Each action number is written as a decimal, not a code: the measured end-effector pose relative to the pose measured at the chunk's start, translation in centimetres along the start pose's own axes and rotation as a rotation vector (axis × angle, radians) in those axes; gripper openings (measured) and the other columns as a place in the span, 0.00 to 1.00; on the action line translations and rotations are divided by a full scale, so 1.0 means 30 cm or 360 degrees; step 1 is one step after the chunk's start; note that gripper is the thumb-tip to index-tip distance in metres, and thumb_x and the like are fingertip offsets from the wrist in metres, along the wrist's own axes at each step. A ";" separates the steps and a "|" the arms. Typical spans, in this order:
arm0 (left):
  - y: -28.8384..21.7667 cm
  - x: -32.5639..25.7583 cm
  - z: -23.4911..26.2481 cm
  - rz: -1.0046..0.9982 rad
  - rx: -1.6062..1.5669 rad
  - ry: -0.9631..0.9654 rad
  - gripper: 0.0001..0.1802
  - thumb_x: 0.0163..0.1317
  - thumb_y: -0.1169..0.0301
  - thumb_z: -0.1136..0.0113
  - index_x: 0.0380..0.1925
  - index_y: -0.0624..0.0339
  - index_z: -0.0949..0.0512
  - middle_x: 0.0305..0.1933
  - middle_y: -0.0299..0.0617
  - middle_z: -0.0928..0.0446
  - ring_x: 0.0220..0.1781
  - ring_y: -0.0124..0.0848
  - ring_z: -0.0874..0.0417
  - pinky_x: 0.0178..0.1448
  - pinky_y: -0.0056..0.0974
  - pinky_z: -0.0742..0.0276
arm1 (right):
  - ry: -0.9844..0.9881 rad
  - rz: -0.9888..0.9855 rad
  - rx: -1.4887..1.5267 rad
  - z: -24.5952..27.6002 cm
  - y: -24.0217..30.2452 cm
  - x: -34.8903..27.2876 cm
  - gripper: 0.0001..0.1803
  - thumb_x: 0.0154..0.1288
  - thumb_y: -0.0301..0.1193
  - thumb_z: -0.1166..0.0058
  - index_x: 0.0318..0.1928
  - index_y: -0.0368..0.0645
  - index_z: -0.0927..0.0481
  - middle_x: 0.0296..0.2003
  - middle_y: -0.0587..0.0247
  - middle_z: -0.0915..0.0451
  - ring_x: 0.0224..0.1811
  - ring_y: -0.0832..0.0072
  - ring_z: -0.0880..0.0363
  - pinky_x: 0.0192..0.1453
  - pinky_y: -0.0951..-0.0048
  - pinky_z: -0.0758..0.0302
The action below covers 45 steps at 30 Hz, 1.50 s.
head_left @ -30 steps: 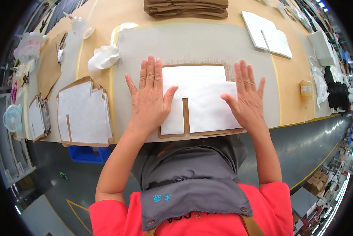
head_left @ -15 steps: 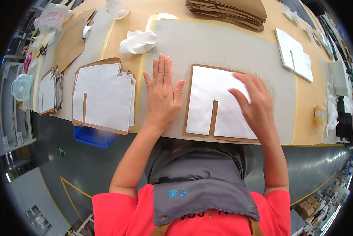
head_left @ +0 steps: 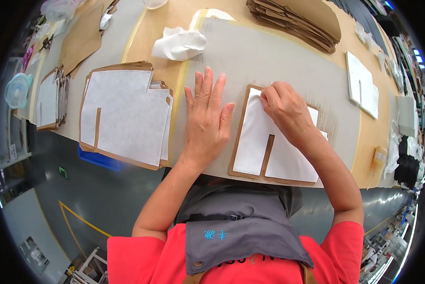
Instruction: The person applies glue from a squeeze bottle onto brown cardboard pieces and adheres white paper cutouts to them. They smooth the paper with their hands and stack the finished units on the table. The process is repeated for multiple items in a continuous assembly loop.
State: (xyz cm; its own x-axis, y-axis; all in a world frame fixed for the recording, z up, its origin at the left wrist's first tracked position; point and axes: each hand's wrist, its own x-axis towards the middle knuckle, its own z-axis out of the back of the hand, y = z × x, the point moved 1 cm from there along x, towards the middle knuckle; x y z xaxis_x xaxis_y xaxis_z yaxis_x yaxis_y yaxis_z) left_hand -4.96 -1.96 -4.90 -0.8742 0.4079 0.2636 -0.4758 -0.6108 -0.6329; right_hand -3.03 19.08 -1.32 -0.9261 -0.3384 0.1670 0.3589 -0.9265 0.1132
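A white sheet (head_left: 250, 142) lies over a brown cardboard piece (head_left: 237, 158) in front of me, both with a narrow slot running up from the near edge. My right hand (head_left: 288, 111) is closed at the sheet's far edge, its fingertips pinched on the white material. That hand and forearm cover much of the sheet's right half, and a small white edge pokes out beyond the forearm. To the left of the cardboard, my left hand (head_left: 206, 118) lies flat on the table with its fingers stretched out, holding nothing.
On the left sits a stack of white-faced cardboard pieces (head_left: 127, 109), with a smaller stack (head_left: 49, 102) beyond it. Crumpled white material (head_left: 179, 43) lies farther back. Brown cardboard (head_left: 297, 21) is piled at the far side. White slotted pieces (head_left: 362, 85) rest at the right, near a yellowish bottle (head_left: 379, 158).
My right hand has moved from above the sheet's right side to its far edge, and its fingers have closed. My left hand stays flat. The whole view has shifted slightly.
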 end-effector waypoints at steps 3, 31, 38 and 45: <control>-0.003 0.005 0.005 0.0010 -0.0006 0.0022 0.28 0.77 0.62 0.52 0.73 0.60 0.37 0.82 0.56 0.50 0.84 0.53 0.54 0.81 0.63 0.61 | -0.0117 0.0073 0.0033 -0.007 -0.006 -0.003 0.06 0.57 0.17 0.42 0.34 0.38 0.25 0.33 0.58 0.26 0.38 0.65 0.24 0.41 0.66 0.21; -0.038 0.064 -0.024 -0.0183 -0.0100 0.0169 0.23 0.65 0.83 0.50 0.58 0.51 0.23 0.81 0.53 0.46 0.84 0.55 0.55 0.82 0.63 0.64 | -0.0485 0.0644 0.0129 -0.046 -0.128 -0.036 0.16 0.51 0.21 0.34 0.42 0.41 0.22 0.37 0.63 0.24 0.34 0.69 0.23 0.35 0.72 0.23; -0.051 0.093 -0.030 -0.0264 -0.0095 0.0295 0.17 0.61 0.85 0.47 0.42 0.52 0.16 0.80 0.48 0.43 0.84 0.52 0.55 0.82 0.63 0.61 | -0.0239 0.0170 0.0485 0.049 -0.122 -0.047 0.19 0.53 0.28 0.29 0.46 0.45 0.19 0.50 0.64 0.23 0.51 0.64 0.26 0.55 0.63 0.29; -0.049 0.088 -0.038 -0.0256 -0.0109 0.0214 0.18 0.60 0.85 0.47 0.42 0.51 0.15 0.79 0.47 0.41 0.84 0.52 0.53 0.82 0.63 0.57 | 0.0243 0.0066 0.0656 0.060 -0.147 -0.018 0.16 0.51 0.28 0.28 0.39 0.48 0.20 0.52 0.69 0.23 0.55 0.63 0.29 0.60 0.62 0.34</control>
State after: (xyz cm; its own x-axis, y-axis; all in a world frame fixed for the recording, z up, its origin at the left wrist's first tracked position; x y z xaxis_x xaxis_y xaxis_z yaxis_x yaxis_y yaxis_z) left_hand -6.47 0.79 -4.11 -0.7644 0.5862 0.2685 -0.5964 -0.4846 -0.6399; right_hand -3.90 23.64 -0.13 -0.9053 -0.4232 0.0366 0.3842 -0.7790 0.4956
